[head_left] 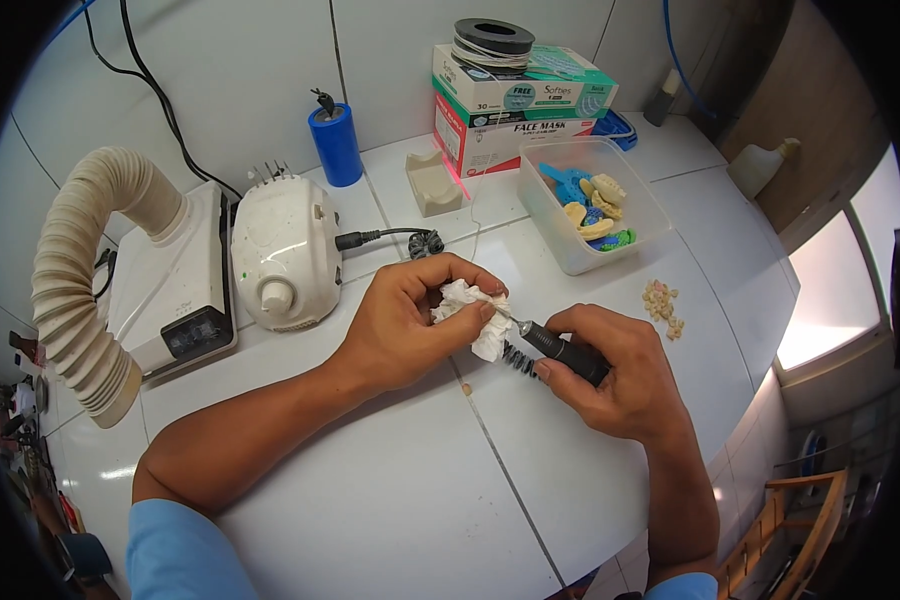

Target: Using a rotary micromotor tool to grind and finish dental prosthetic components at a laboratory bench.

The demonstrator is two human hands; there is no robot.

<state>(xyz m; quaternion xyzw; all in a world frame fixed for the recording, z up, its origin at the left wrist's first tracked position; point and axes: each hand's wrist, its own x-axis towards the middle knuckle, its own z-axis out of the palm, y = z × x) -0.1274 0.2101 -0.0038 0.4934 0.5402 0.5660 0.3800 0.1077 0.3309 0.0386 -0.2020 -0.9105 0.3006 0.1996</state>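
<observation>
My left hand is closed around a crumpled white tissue, its thumb pressing on top. My right hand grips a black rotary handpiece, whose metal tip points left and meets the tissue. Whether something small sits inside the tissue is hidden by my fingers. Below the handpiece a black coiled cord shows between the two hands. A white control unit with a round knob and several upright bits on top stands left of my hands, with a black cable plugged into its side.
At the left stands a white dust extractor with a ribbed hose. Farther back are a blue cylinder, a beige holder, stacked boxes under a wire spool, and a clear tub of dental models. Small tooth-coloured pieces lie right.
</observation>
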